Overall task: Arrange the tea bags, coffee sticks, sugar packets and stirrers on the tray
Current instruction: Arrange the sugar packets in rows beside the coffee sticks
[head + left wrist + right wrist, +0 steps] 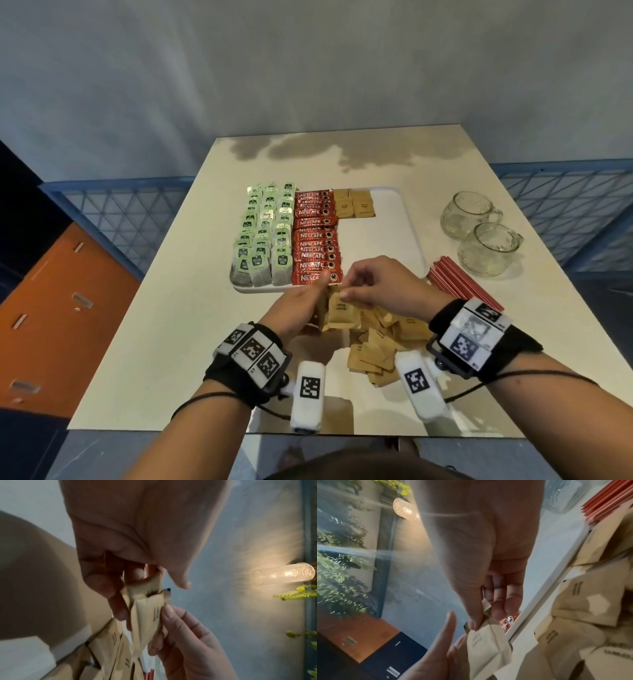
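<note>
A white tray (376, 240) carries rows of green tea bags (265, 233), a column of red coffee sticks (315, 240) and a few brown sugar packets (354, 204) at its far edge. Just in front of the tray, my left hand (317, 298) grips a small upright stack of sugar packets (342, 311). My right hand (346, 291) pinches the top of that stack between thumb and fingers. The wrist views show the same: the left hand (150, 599) curls round the packets (147, 618), and the right hand (486, 618) pinches a packet (486, 645).
A loose heap of sugar packets (380, 342) lies on the table under and right of my hands. Red stirrers (459, 284) lie in a bundle right of the tray. Two glass cups (467, 214) (489, 248) stand further right. The tray's right half is bare.
</note>
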The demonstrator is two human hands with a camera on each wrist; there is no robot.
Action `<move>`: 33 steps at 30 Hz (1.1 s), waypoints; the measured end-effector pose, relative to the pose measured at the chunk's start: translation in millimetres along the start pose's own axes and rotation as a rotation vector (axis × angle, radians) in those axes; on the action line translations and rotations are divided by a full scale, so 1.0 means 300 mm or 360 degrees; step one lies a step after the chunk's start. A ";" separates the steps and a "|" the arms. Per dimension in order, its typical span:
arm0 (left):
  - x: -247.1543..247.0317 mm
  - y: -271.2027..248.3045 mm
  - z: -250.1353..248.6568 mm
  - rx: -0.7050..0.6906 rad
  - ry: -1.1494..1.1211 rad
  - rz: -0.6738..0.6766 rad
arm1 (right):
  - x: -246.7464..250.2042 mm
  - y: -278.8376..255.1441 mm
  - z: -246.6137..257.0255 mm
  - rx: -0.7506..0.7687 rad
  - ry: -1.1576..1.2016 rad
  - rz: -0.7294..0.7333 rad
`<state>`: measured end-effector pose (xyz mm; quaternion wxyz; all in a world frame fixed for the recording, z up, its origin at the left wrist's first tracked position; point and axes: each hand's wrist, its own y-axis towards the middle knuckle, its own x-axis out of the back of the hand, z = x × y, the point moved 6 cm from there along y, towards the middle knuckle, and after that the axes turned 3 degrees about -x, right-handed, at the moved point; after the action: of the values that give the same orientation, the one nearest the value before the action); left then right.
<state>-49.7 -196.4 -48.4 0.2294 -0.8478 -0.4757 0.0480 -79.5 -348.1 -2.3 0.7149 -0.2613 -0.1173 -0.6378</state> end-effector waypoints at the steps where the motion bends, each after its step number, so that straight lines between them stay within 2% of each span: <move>1: 0.004 -0.001 0.000 0.0001 -0.0009 0.0013 | -0.004 0.012 0.007 0.0001 0.0013 -0.0026; 5: 0.040 0.003 0.003 -0.0160 0.0045 -0.0026 | -0.036 0.035 0.027 -0.0014 0.0034 0.0056; 8: 0.076 0.008 0.030 -0.0123 0.0003 -0.0076 | -0.028 0.035 -0.015 -0.0138 0.0177 0.0094; 9: 0.089 0.006 0.041 -0.0118 -0.0024 -0.0095 | -0.016 0.033 -0.034 -0.0162 0.0059 0.0078; 13: 0.136 0.005 0.084 -0.0093 -0.0148 -0.0149 | -0.020 0.018 -0.089 -0.0148 -0.0823 0.0169; 17: 0.149 0.005 0.091 -0.0035 -0.0568 -0.0110 | -0.036 0.025 -0.098 -0.0103 -0.0989 0.0169; 22: 0.141 -0.002 0.076 0.0039 -0.0879 -0.0142 | -0.039 0.037 -0.094 -0.0172 -0.1046 0.0167; 25: 0.132 -0.002 0.083 0.0050 -0.0811 -0.0137 | -0.037 0.037 -0.087 -0.0161 -0.1007 0.0214; 28: 0.102 -0.009 0.074 -0.0010 -0.0703 -0.0069 | -0.013 0.038 -0.079 -0.0168 -0.0813 0.0223; 33: 0.038 0.003 0.030 -0.0196 -0.0184 0.0084 | 0.003 0.047 0.006 -0.0070 -0.0460 0.0251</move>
<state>-45.4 -184.4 -55.3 0.1477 -0.8684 -0.4676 0.0735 -65.2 -347.1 -3.5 0.7325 -0.3745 -0.1840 -0.5379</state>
